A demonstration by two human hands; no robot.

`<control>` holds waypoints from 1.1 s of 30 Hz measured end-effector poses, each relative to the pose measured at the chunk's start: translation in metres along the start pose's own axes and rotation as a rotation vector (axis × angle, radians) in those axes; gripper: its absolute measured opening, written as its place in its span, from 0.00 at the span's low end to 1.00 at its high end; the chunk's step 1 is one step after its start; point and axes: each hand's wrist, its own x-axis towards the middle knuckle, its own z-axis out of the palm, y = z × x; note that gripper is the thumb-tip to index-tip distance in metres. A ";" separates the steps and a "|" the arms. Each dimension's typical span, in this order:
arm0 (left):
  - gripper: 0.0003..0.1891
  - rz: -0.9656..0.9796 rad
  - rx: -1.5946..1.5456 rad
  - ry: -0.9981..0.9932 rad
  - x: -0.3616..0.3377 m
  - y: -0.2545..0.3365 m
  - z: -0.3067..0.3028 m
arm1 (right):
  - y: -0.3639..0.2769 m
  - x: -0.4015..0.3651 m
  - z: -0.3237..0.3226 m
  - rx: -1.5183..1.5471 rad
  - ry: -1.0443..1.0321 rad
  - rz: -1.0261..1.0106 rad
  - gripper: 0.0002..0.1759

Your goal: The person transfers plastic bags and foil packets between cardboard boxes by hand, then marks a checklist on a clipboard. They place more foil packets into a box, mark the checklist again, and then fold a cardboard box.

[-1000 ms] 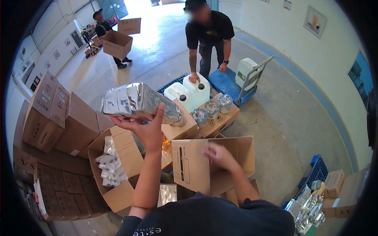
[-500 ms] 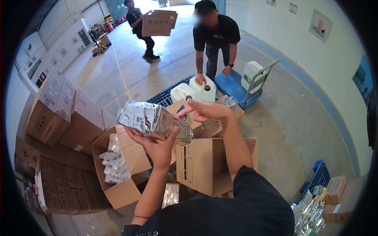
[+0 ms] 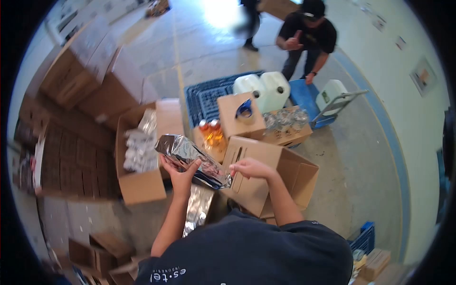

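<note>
a silver foil pack (image 3: 192, 159) held up between two hands, over packed cardboard.
the left hand (image 3: 180, 176) grips the pack's near side, thumb on its face; the right hand (image 3: 254, 168) is curled at its far right end, though whether it pinches the foil i cannot tell. the pack hangs between a box of pouches (image 3: 140, 149) and a tilted open carton (image 3: 259, 187); beyond sit orange bottles (image 3: 213, 135) and white jugs (image 3: 274, 90).

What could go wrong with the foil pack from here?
The foil pack might slip: only the left hand clearly supports it. The right hand, close to one end, could snag or tear the foil. The right forearm, crossing the open carton in view, might bump it.
</note>
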 end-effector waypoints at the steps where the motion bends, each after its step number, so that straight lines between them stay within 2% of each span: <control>1: 0.59 -0.026 0.012 0.063 -0.012 -0.012 -0.022 | 0.024 0.006 0.038 -0.007 -0.066 0.020 0.20; 3: 0.59 -0.275 -0.170 0.225 -0.045 -0.035 -0.071 | 0.054 0.009 0.111 0.191 0.121 -0.077 0.20; 5: 0.59 -0.321 -0.128 0.379 -0.089 -0.060 -0.119 | 0.044 -0.001 0.157 -0.236 0.029 -0.095 0.21; 6: 0.59 -0.395 -0.099 0.489 -0.111 -0.065 -0.138 | 0.042 -0.002 0.179 -0.350 -0.049 -0.204 0.24; 7: 0.59 -0.466 -0.073 0.591 -0.134 -0.069 -0.155 | 0.042 0.003 0.199 -0.547 -0.136 -0.216 0.30; 9: 0.56 -0.478 -0.035 0.687 -0.177 -0.068 -0.184 | 0.032 0.003 0.240 -0.701 -0.114 -0.326 0.37; 10: 0.54 -0.528 -0.082 0.747 -0.194 -0.063 -0.196 | 0.019 0.006 0.259 -0.707 -0.123 -0.364 0.42; 12: 0.47 -0.634 -0.154 0.855 -0.222 -0.051 -0.221 | 0.007 0.011 0.306 -0.690 -0.125 -0.484 0.45; 13: 0.48 -0.592 -0.187 0.838 -0.234 -0.056 -0.238 | 0.002 0.012 0.331 -0.679 -0.163 -0.517 0.46; 17: 0.50 -0.725 -0.317 0.775 -0.274 -0.048 -0.295 | 0.006 0.009 0.432 -0.637 -0.138 -0.473 0.37; 18: 0.36 -0.750 -0.220 0.806 -0.287 -0.058 -0.310 | 0.008 0.008 0.447 -0.604 -0.153 -0.448 0.36; 19: 0.32 -0.760 -0.182 0.760 -0.297 -0.059 -0.323 | 0.010 0.005 0.459 -0.572 -0.170 -0.423 0.36; 21: 0.29 -0.714 -0.183 0.556 -0.318 -0.062 -0.351 | 0.034 0.005 0.479 -0.503 -0.159 -0.367 0.35; 23: 0.30 -0.747 -0.127 0.559 -0.333 -0.071 -0.372 | 0.056 0.010 0.490 -0.424 -0.138 -0.303 0.33; 25: 0.33 -0.750 -0.008 0.344 -0.362 -0.106 -0.399 | 0.077 0.009 0.491 -0.348 -0.055 0.085 0.33; 26: 0.30 -0.771 0.238 0.326 -0.380 -0.128 -0.408 | 0.093 0.013 0.491 -0.270 0.018 0.084 0.32; 27: 0.33 -0.953 0.452 0.250 -0.392 -0.140 -0.411 | 0.112 0.021 0.487 -0.197 0.091 0.075 0.30; 29: 0.43 -1.156 0.778 0.037 -0.433 -0.182 -0.411 | 0.153 0.047 0.470 -0.308 0.069 0.236 0.31; 30: 0.45 -1.376 0.755 -0.154 -0.430 -0.183 -0.406 | 0.175 0.067 0.465 -0.214 0.121 0.290 0.31; 31: 0.49 -1.404 0.752 -0.264 -0.464 -0.218 -0.403 | 0.196 0.084 0.462 -0.121 0.170 0.351 0.30; 32: 0.55 -1.505 0.765 -0.272 -0.483 -0.238 -0.392 | 0.199 0.106 0.460 -0.297 0.244 0.276 0.30; 33: 0.60 -1.638 0.721 -0.233 -0.475 -0.240 -0.382 | 0.225 0.130 0.461 -0.334 0.285 0.244 0.30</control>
